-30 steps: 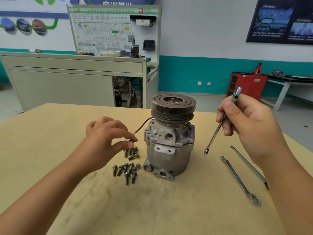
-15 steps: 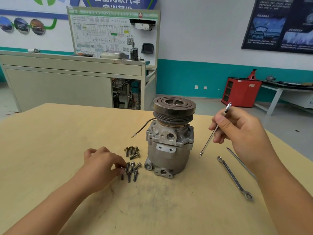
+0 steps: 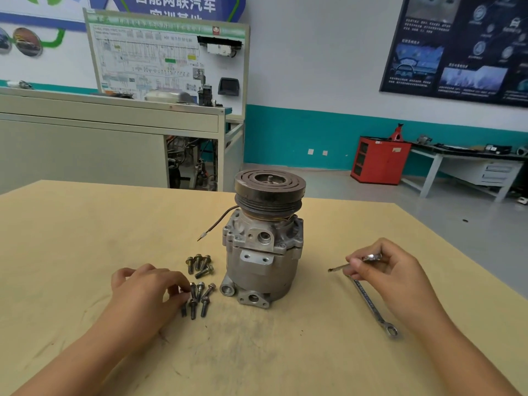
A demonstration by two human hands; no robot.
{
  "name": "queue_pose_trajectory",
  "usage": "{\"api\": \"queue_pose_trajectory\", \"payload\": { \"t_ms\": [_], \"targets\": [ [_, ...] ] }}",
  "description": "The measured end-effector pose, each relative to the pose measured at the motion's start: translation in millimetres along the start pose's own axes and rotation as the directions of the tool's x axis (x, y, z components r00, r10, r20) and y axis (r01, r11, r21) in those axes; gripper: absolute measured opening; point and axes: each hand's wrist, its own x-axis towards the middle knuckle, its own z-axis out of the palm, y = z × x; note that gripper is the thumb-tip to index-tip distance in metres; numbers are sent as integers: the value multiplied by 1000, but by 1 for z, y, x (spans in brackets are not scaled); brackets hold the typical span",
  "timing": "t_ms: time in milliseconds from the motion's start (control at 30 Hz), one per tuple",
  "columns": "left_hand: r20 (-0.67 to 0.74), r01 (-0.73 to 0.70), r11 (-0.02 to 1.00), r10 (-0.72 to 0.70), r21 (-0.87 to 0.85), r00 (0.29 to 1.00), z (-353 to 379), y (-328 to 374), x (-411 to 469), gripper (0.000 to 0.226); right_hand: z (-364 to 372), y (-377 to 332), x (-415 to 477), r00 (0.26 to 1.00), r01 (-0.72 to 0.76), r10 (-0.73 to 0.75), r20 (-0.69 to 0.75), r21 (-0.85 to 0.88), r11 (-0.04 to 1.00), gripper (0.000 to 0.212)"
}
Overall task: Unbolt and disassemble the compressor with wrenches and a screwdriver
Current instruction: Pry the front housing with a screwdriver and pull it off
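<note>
at the middle of the table (image 3: pixel 85 238) we see the compressor (image 3: pixel 264 252) standing on end, long axis upright, its grooved pulley (image 3: pixel 270 185) facing up and its mounting ears toward us. a thin wire (image 3: pixel 221 220) arcs off its left side. left of the compressor lie two clusters of bolts (image 3: pixel 197 261). our left hand (image 3: pixel 143 292) curls its fingertips onto the nearer cluster; we cannot tell whether they pinch a bolt or merely touch. right of the compressor, our right hand (image 3: pixel 391 270) pinches a slim metal tool (image 3: pixel 338 267), its tip aimed at the compressor and its other end half buried in the fingers. a wrench (image 3: pixel 371 307) lies under that hand, upper end hidden. tabletop separates tip from compressor; the table's right edge runs just beyond the right hand.
</note>
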Motion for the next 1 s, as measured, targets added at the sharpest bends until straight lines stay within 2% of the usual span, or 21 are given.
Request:
{"api": "queue_pose_trajectory", "payload": {
  "t_ms": [100, 233, 333, 400, 467, 533, 633, 767, 1000],
  "targets": [
    [-23, 15, 995, -17, -99, 1000, -4, 3, -5, 21, 4, 17, -8, 1000, -17, 16, -20, -64, 998, 14],
    [-24, 34, 982, -39, -185, 999, -11, 8, -10, 21, 7, 27, -17, 998, 59, -51, 32, -316, 947, 30],
    [-29, 54, 971, -63, -235, 998, -15, 10, -12, 23, 11, 30, -21, 977, 210, -153, 148, -561, 800, 26],
    [-37, 76, 963, -89, -258, 995, -18, 11, -13, 26, 14, 32, -23, 961, 270, -163, 221, -649, 711, 13],
    [-40, 87, 960, -101, -267, 994, -20, 12, -13, 29, 18, 34, -25, 953, 295, -139, 270, -712, 637, 19],
    [-36, 90, 959, -103, -267, 994, -20, 13, -14, 30, 21, 34, -26, 944, 308, -93, 317, -740, 598, 24],
    [-34, 96, 956, -110, -277, 993, -20, 12, -14, 30, 21, 35, -26, 938, 306, -58, 342, -737, 602, 24],
    [-34, 101, 956, -115, -274, 993, -20, 10, -15, 29, 20, 35, -27, 949, 246, -2, 317, -733, 635, 27],
    [-9, 116, 954, -123, -277, 992, -20, 9, -14, 28, 21, 37, -26, 954, 240, -1, 301, -760, 603, 28]
  ]
}}
